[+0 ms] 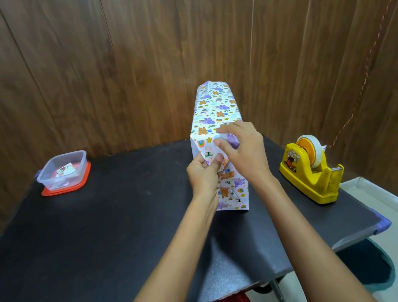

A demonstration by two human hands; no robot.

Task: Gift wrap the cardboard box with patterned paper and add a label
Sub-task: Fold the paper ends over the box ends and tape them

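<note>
1. Our left hand (202,173) pinches a folded flap of the patterned paper (228,190) between thumb and fingers, against the near end face of the cardboard box (214,108).
2. Our right hand (244,149) sits just above it at the top near edge. The thumb and forefinger curl onto the paper and appear to pinch the upper fold down. The other fingers are hidden behind the hand.
3. The box stands on its long narrow side on the black table (101,230), right of centre, running away from us. Paper covers its top and sides. The far end looks folded shut, but we cannot see how it is sealed.
4. Step in hand, as we judge it: closing the near end by bringing the flaps together over the end face. No tape is visible on these flaps.
5. The next move likely calls for one hand to keep the folds flat while the other reaches for the yellow tape dispenser (311,173), which stands near the box on its right.
6. A clear plastic container (64,171) sits well apart at the far left of the table. It holds a small printed piece, possibly the label (65,169), so labelling is not yet done.
</note>
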